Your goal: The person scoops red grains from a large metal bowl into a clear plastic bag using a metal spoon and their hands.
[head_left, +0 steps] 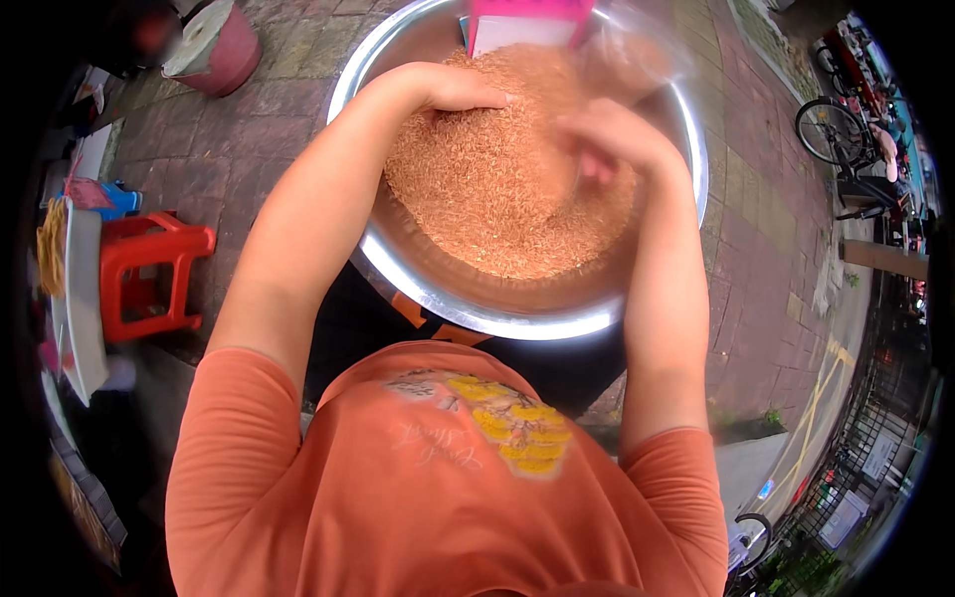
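Note:
A large round shiny metal basin lies before me, holding a heap of small reddish-brown, grain-like pieces. My left hand rests at the heap's upper left, thumb on top and its fingers mostly hidden; whether it grips any is unclear. Over the right part of the heap, my right hand is blurred, its fingers bent downward, and what it holds cannot be told. Behind the heap stands a pink-and-white box or card inside the basin. Beside it, a blurred clear plastic bag with brownish contents lies at the upper right rim.
A red plastic stool and a white tabletop or tray are at the left. A red bucket with a pale top stands at the upper left on the paving. A bicycle is farther off at the right.

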Demonstrator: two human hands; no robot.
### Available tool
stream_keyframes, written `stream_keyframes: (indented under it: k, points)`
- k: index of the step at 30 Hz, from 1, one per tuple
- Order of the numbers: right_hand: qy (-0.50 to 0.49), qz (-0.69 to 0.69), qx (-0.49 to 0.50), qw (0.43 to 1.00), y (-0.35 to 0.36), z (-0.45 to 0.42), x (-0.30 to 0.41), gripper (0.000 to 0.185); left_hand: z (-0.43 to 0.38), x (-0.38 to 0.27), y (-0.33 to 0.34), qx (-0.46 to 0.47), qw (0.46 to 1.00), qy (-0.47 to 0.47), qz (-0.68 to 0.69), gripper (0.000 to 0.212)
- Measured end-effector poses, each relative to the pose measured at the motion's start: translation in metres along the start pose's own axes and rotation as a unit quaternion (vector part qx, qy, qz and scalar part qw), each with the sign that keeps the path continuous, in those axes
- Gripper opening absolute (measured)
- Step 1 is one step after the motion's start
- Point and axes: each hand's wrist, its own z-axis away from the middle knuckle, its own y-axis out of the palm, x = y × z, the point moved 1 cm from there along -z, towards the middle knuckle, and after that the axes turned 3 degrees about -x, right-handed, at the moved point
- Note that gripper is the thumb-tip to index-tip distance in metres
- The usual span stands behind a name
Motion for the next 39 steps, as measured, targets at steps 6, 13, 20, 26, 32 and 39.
stream_keyframes:
  k: [6, 13, 20, 26, 32, 39]
  points:
    - [-0.111, -0.175, -0.208, 0.956, -0.018, 0.011, -0.009, 0.029, -0.008, -0.001, 0.004, -0.050, 0.958, 0.125, 0.252, 0.051]
    - [0.035, -0.089, -0.363, 0.927, -0.057, 0.046, -0.042, 0.028, -0.054, 0.028, -0.011, -0.250, 0.961, 0.117, 0.008, 0.049]
    - [0.072, 0.142, -0.356, 0.921, -0.053, 0.027, -0.059, 0.036, -0.082, 0.032, 0.005, -0.241, 0.970, 0.036, 0.016, 0.060]
    - [0.015, 0.266, -0.250, 0.931, -0.025, 0.009, -0.021, 0.034, -0.065, 0.034, 0.012, -0.137, 0.974, -0.009, 0.180, 0.060]
    - [-0.068, 0.082, -0.269, 0.957, -0.018, 0.007, -0.011, 0.031, -0.068, 0.021, 0.013, -0.046, 0.940, -0.004, 0.337, 0.055]
    - [-0.185, -0.209, -0.312, 0.908, -0.021, 0.021, -0.008, 0.027, -0.020, -0.019, 0.000, -0.061, 0.825, 0.260, 0.498, 0.046]
